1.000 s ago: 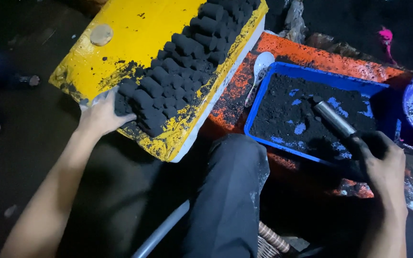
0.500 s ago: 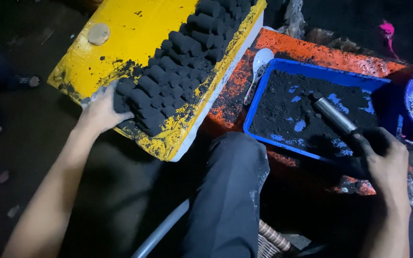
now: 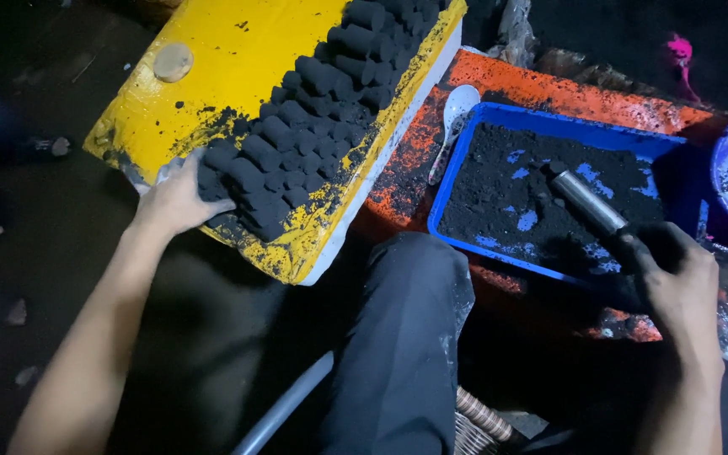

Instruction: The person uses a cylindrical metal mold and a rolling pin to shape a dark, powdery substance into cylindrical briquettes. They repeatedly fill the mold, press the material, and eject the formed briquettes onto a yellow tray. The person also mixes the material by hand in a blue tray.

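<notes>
The left hand (image 3: 180, 200) stays pressed flat on the black cylinders (image 3: 297, 143) stacked on the yellow board (image 3: 212, 76), while the right hand (image 3: 676, 278), fingers closed around the metal tube (image 3: 587, 202), has lowered its tip into the blue tray (image 3: 549, 118), indicating refilling

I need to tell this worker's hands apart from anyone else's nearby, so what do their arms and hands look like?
Both forearms are bare, with no sleeves, gloves, watch or rings visible. The left hand looks fairly clean, with only light dust showing. The right hand is heavily smeared with black powder across the fingers and knuckles. Dark trousers cover the knee between the arms.
</notes>
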